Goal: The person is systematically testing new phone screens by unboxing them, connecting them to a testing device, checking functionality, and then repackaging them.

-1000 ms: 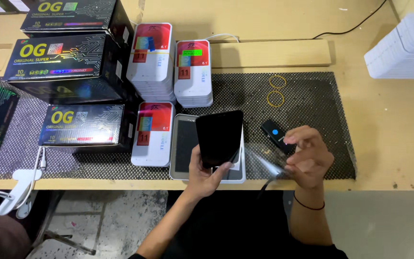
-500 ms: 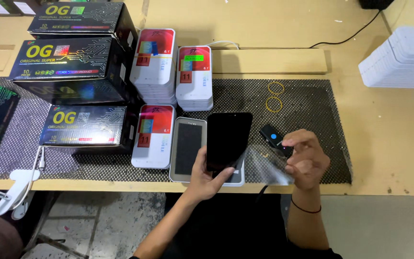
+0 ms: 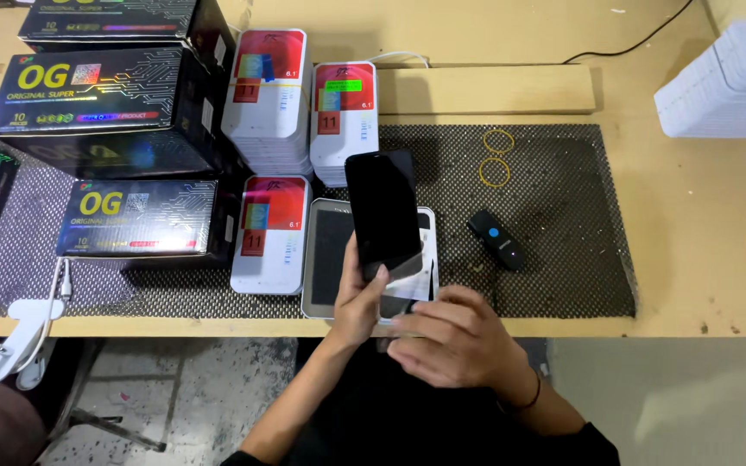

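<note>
My left hand (image 3: pixel 360 298) grips a black phone screen panel (image 3: pixel 382 211) by its lower edge and holds it tilted above an open grey tray (image 3: pixel 325 250) on the black mesh mat (image 3: pixel 563 216). My right hand (image 3: pixel 459 345) is at the table's front edge, just below the panel. Its fingertips pinch a clear film (image 3: pixel 412 293) that lies over the tray's lower right corner. A small black scanner with a blue button (image 3: pixel 496 239) lies loose on the mat, right of the tray, apart from both hands.
White-and-red flat boxes (image 3: pixel 267 95) stand stacked behind and left of the tray. Large black boxes (image 3: pixel 105 95) fill the left side. Two rubber bands (image 3: pixel 496 155) lie on the mat. A white stack (image 3: pixel 727 82) sits far right, and a white clamp (image 3: pixel 19 336) hangs at the front left.
My right hand left the scanner on the mat and moved left with the clear film to under the panel. My left hand still holds the panel, slightly raised.
</note>
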